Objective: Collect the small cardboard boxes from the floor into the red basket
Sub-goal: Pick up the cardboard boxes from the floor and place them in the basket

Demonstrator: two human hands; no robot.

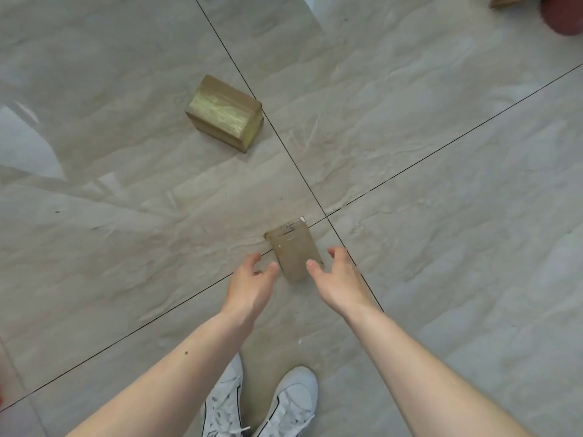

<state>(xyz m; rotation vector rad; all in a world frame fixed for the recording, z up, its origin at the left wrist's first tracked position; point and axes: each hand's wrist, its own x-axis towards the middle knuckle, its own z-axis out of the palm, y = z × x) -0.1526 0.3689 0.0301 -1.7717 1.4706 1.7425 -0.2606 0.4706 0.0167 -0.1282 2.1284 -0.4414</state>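
A small flat cardboard box [292, 249] lies on the grey tiled floor just in front of me, near where the tile joints cross. My left hand [250, 283] is open to the left of it, fingers spread, not touching. On the box's right, my right hand [339, 279] is open too, its thumb over the near right edge; whether it touches the box I cannot tell. A second, taller cardboard box [225, 112] wrapped in shiny tape stands farther away to the left. Only a red sliver [2, 386] shows at the left frame edge; I cannot tell whether it is the basket.
My two white sneakers [262, 402] stand on the floor below the hands. At the top right corner are a dark red rounded object [564, 14] and part of another cardboard box [504, 0]. Glossy tiles surround the boxes.
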